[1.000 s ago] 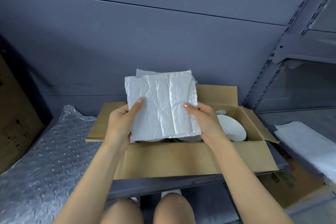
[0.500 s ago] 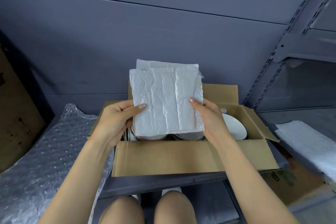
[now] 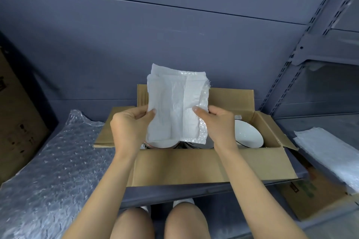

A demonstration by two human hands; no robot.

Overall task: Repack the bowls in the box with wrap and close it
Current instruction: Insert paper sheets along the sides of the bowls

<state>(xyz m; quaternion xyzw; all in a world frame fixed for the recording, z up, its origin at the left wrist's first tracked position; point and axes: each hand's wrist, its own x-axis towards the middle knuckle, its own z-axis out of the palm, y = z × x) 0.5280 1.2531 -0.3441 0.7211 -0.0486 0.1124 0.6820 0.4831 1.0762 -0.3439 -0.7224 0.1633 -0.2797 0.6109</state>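
Note:
An open cardboard box (image 3: 204, 165) sits on the shelf in front of me, flaps spread. Over it I hold a folded white wrap sheet (image 3: 172, 110) upright, bubble side showing on its right edge. My left hand (image 3: 130, 128) pinches its lower left edge and my right hand (image 3: 217, 124) grips its lower right edge. Inside the box, a white bowl with a dark rim (image 3: 248, 135) lies at the right. Another white bowl (image 3: 163, 144) shows just under the sheet; the rest of the box's inside is hidden.
A large sheet of clear bubble wrap (image 3: 48, 176) covers the shelf at my left. More white wrap (image 3: 328, 153) lies at the right, over a lower cardboard box (image 3: 314, 198). A brown carton (image 3: 17, 118) stands far left. Metal shelf uprights (image 3: 291, 60) rise at the right.
The sheet has been folded narrower: my hands moved closer together and slightly up, and the sheet now stands taller and slimmer over the box.

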